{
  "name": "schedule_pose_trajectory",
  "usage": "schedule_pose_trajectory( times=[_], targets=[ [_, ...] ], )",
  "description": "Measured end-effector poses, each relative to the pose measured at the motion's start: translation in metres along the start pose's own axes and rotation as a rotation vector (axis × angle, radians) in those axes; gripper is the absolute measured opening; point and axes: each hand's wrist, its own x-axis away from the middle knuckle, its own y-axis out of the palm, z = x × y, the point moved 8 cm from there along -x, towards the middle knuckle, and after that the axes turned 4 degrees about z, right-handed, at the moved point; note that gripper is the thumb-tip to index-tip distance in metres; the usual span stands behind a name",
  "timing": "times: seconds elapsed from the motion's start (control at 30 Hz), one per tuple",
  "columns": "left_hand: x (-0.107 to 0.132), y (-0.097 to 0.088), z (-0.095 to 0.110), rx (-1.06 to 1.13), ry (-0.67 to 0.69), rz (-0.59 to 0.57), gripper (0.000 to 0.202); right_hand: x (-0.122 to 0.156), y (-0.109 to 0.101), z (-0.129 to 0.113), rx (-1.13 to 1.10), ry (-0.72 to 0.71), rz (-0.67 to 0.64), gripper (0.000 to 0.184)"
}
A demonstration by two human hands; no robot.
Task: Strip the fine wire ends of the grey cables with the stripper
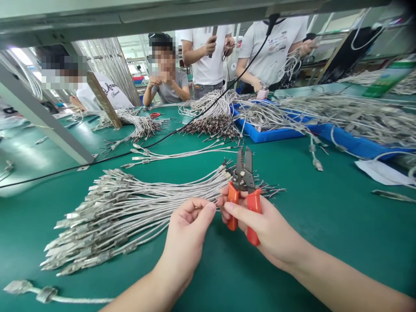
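My right hand is closed around orange-handled wire strippers, jaws pointing away from me. My left hand pinches a thin grey cable at its fingertips, right beside the stripper handles. That cable belongs to a fanned bundle of grey cables with metal terminals, lying on the green table to the left, their stripped ends near the strippers.
More cable bundles lie farther back, and blue trays hold heaps of cables at the right. A black cord crosses the table. Several people sit or stand across the table. A loose cable lies near my left forearm.
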Motion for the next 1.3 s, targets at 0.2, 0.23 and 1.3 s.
schedule_pose_trajectory(
  times=[0.2, 0.23, 1.3],
  targets=[
    [0.0, 0.0, -0.005, -0.01, -0.053, -0.004, 0.032, 0.002, 0.0, -0.004, 0.047, -0.041, 0.012, 0.031],
    [0.0, 0.0, -0.007, -0.014, -0.065, -0.011, 0.032, 0.002, 0.0, -0.004, 0.061, -0.047, 0.013, 0.029],
    [0.004, 0.007, 0.001, -0.293, 0.117, -0.042, 0.016, 0.001, 0.0, -0.021, 0.332, -0.216, -0.018, 0.013]
  ],
)
